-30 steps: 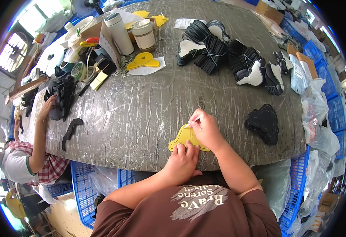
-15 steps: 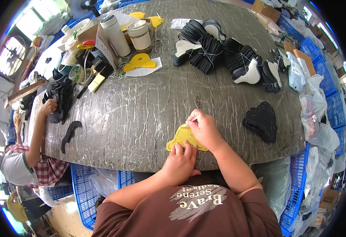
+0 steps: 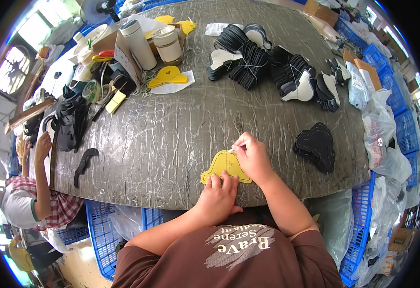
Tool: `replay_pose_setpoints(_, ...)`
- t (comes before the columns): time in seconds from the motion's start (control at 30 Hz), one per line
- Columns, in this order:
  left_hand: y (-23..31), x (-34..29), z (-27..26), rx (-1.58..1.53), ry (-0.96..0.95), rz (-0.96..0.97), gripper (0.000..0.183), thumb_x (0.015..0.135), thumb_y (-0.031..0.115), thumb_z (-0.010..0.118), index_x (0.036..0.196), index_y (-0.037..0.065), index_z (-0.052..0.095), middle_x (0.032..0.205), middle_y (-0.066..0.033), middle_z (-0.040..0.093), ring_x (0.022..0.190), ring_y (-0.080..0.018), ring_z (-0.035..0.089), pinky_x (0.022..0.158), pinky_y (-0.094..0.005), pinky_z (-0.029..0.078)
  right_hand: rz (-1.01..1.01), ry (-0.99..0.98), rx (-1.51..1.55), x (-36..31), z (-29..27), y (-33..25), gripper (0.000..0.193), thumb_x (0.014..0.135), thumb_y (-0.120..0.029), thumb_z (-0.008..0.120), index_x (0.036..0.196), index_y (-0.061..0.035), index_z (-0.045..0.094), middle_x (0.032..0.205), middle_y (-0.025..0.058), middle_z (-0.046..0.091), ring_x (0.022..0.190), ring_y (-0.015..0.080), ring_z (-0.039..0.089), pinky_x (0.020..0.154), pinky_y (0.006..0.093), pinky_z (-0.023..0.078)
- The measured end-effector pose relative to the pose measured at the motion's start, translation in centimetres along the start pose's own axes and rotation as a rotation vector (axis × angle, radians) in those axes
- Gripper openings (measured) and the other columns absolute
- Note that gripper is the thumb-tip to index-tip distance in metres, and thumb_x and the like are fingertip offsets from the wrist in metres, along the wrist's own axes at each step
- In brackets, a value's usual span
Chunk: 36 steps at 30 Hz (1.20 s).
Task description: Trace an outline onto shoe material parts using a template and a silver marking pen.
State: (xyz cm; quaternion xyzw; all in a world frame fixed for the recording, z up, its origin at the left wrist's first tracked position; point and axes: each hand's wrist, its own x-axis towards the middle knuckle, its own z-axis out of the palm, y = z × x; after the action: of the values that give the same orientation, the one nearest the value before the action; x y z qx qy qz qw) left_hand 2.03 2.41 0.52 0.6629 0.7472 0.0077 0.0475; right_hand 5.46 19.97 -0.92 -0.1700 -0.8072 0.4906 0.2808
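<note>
A yellow template (image 3: 227,165) with slots cut along its outline lies near the table's front edge. My left hand (image 3: 222,193) rests on its lower edge, fingers stretched out and pressing it flat. Pinched in my right hand (image 3: 254,158) is a slim white marking pen (image 3: 237,147), its tip at the template's upper edge. Whatever lies under the template is hidden. To the right sits a small stack of black cut pieces (image 3: 315,146), apart from both hands.
Tied bundles of black and white pieces (image 3: 251,62) stand at the back. A second yellow template (image 3: 168,77), a flask (image 3: 138,43) and a jar (image 3: 168,45) are back left. A curved black strip (image 3: 84,165) lies left, near a co-worker's hand (image 3: 43,146). Blue crates (image 3: 363,225) stand below the edge.
My right hand and the pen have shifted slightly right along the template's top edge. My left hand has stayed put. The co-worker's hand has moved left from the black pile and lifted a dark strip.
</note>
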Motion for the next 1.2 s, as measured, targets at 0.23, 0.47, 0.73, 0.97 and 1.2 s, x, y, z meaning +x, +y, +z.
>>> replay_pose_setpoints(0.23, 0.0, 0.1, 0.0, 0.009, -0.011, -0.001, 0.089, 0.074, 0.063, 0.064, 0.135, 0.000, 0.050, 0.128, -0.0291, 0.051, 0.107, -0.0459, 0.054, 0.091, -0.0472, 0.051, -0.002, -0.008, -0.001, -0.4, -0.3, 0.5, 0.011, 0.084, 0.003, 0.063, 0.086, 0.0004, 0.052, 0.076, 0.0162, 0.063, 0.069, 0.0340, 0.063, 0.061, 0.0384, 0.049)
replay_pose_setpoints(0.47, 0.1, 0.1, -0.2, 0.024, -0.007, -0.008, 0.089, 0.074, 0.063, 0.065, 0.135, 0.000, 0.051, 0.127, -0.0290, 0.052, 0.106, -0.0454, 0.054, 0.090, -0.0469, 0.051, 0.025, 0.066, -0.027, -1.6, -0.9, 1.1, 0.009, 0.087, 0.003, 0.062, 0.086, 0.0008, 0.053, 0.077, 0.0131, 0.063, 0.068, 0.0246, 0.063, 0.062, 0.0337, 0.050)
replay_pose_setpoints(0.73, 0.0, 0.1, -0.2, 0.020, -0.014, -0.012, 0.089, 0.074, 0.064, 0.064, 0.135, 0.000, 0.051, 0.127, -0.0291, 0.051, 0.107, -0.0453, 0.053, 0.091, -0.0469, 0.051, 0.016, 0.083, -0.076, -4.0, -1.8, 0.7, 0.007, 0.089, 0.002, 0.061, 0.088, 0.0014, 0.055, 0.081, 0.0100, 0.065, 0.069, 0.0157, 0.063, 0.063, 0.0286, 0.051)
replay_pose_setpoints(0.97, 0.0, 0.1, -0.2, 0.031, -0.013, 0.001, 0.090, 0.074, 0.063, 0.064, 0.136, -0.001, 0.049, 0.127, -0.0293, 0.051, 0.105, -0.0438, 0.053, 0.091, -0.0456, 0.051, -0.085, 0.087, -0.103, -5.9, -2.1, 1.1, 0.007, 0.089, 0.003, 0.062, 0.090, 0.0016, 0.055, 0.088, 0.0136, 0.066, 0.075, 0.0181, 0.067, 0.066, 0.0288, 0.053)
replay_pose_setpoints(1.2, 0.0, 0.1, -0.2, 0.032, 0.001, -0.001, 0.090, 0.074, 0.063, 0.064, 0.135, -0.001, 0.050, 0.127, -0.0292, 0.052, 0.103, -0.0425, 0.053, 0.090, -0.0448, 0.051, -0.090, 0.127, -0.083, -7.5, -2.5, -0.2, 0.010, 0.085, 0.003, 0.064, 0.087, -0.0005, 0.055, 0.084, 0.0139, 0.064, 0.075, 0.0311, 0.065, 0.066, 0.0356, 0.052)
